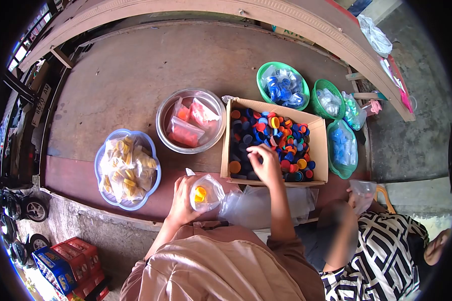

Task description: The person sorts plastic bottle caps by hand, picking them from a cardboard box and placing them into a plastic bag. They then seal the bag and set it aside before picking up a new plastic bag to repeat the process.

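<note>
My left hand (183, 200) is closed around the rim of a clear plastic bag (213, 193), holding it upright near my lap. Several yellow bottle caps (200, 193) lie inside that bag. Over the cardboard box (275, 182) reaches my right hand (264, 163), its fingers bent and a gap showing between thumb and forefinger, with no cap visible in it. The box is filled with loose bottle caps (290, 145) in red, blue, orange, yellow and green. Flat clear plastic bags (258, 206) lie in front of the box, partly behind my right forearm.
On the left stands a blue basin (159, 180) of bagged yellowish caps. A metal bowl (161, 135) holds bagged red caps. Green baskets (260, 75) with bagged caps stand to the right. Beside me another person's hand (354, 198) holds a clear bag. A wooden rail (186, 6) crosses behind.
</note>
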The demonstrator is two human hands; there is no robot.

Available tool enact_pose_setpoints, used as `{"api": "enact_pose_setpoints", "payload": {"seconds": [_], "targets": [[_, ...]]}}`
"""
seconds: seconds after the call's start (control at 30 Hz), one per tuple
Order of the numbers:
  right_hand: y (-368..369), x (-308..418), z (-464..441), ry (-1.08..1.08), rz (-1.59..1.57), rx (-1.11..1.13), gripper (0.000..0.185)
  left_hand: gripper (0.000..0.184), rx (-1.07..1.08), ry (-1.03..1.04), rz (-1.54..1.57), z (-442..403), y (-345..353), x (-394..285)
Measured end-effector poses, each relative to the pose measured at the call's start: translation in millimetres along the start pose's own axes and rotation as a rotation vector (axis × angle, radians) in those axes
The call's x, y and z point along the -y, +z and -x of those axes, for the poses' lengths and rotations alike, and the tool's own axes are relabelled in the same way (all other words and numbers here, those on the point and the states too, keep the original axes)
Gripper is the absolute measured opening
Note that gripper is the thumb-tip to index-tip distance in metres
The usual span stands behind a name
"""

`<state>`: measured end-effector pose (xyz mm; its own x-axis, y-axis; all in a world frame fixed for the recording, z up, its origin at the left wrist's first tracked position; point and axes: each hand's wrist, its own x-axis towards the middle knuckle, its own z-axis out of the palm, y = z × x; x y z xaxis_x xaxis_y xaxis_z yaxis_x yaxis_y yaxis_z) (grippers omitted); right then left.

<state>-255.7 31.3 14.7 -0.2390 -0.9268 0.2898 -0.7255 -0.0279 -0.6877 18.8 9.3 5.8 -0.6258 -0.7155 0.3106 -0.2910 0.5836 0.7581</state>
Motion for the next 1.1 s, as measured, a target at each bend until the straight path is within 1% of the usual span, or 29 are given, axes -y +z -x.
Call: {"api": "enact_pose_setpoints", "payload": {"seconds": [0.03,0.1,0.2,0.3,0.33,0.43,0.53,0.63,0.67,0.77,0.8,0.9,0.93,0.97,1.1], "targets": [[1,-27,-5,-0.015,0.073,0.057,0.013,0.079,0.009,-0.009,-0.004,2,0,2],[6,-56,-13,-0.203,0.216,0.088,0.012,0.080,0.023,-0.027,-0.011,2,2,3],[11,-68,-12,-0.132,0.537,0.182,0.015,0.082,0.039,-0.030,-0.023,3,1,7],[11,-69,-15,0.070,0.727,0.226,0.021,0.082,0.038,-0.045,-0.036,6,5,11],[13,-74,-15,0.075,0.727,0.193,0.020,0.082,0.036,-0.049,-0.043,6,6,12],[19,-80,-18,0.099,0.758,0.186,0.021,0.082,0.056,-0.048,-0.028,4,6,10],[29,-85,-23,0.249,0.704,0.246,0.023,0.083,0.058,-0.037,-0.031,3,9,9],[34,-88,-27,0.279,0.660,0.286,0.026,0.083,0.061,-0.026,-0.041,2,8,7],[33,-89,-27,0.290,0.617,0.284,0.023,0.083,0.061,-0.031,-0.044,3,7,8],[27,-100,-12,0.226,0.354,0.181,0.019,0.083,0.052,-0.047,-0.044,5,6,10],[26,-97,-13,0.183,0.147,0.171,0.018,0.083,0.046,-0.050,-0.042,6,5,11],[18,-75,5,0.515,-0.571,0.140,0.020,0.081,0.036,-0.059,-0.054,5,4,9],[18,-67,8,0.473,-0.666,0.177,0.023,0.080,0.037,-0.060,-0.062,4,3,8],[16,-59,13,0.474,-0.777,0.173,0.021,0.080,0.042,-0.058,-0.061,3,4,8],[13,14,24,0.441,-0.983,0.172,0.019,0.078,0.074,-0.064,-0.050,-4,6,4]]}}
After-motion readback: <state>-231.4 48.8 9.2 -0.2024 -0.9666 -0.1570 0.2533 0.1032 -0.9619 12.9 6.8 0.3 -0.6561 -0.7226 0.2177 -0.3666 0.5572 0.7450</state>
